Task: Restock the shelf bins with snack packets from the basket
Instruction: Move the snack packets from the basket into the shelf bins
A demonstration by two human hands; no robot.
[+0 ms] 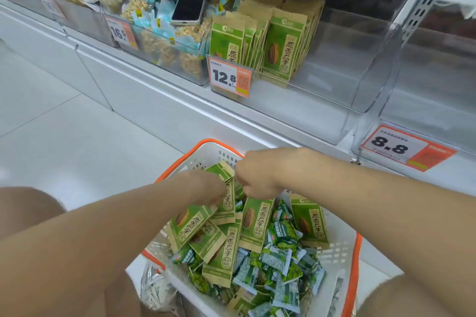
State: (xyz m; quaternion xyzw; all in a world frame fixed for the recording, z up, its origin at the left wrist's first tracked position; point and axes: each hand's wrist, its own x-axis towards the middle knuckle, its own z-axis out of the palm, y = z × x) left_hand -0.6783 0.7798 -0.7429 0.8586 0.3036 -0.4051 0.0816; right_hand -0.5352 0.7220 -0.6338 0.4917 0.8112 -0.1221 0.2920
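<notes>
A white basket with an orange rim [345,260] stands on the floor below me, full of green-and-tan sunflower seed packets [255,224] and small green wrapped snacks [280,265]. My left hand [206,188] and my right hand [260,175] are both down in its far end, fingers curled round upright seed packets [224,172] held between them. On the shelf, a clear bin [334,80] holds two rows of the same seed packets [280,46] at its left; its right part is bare.
A price tag reading 12.8 [229,77] hangs on that bin. A phone [188,9] lies on bagged snacks in the bin to the left. To the right sits a clear bin tagged 8.8 [407,149]. A plastic bag [154,288] lies beside the basket.
</notes>
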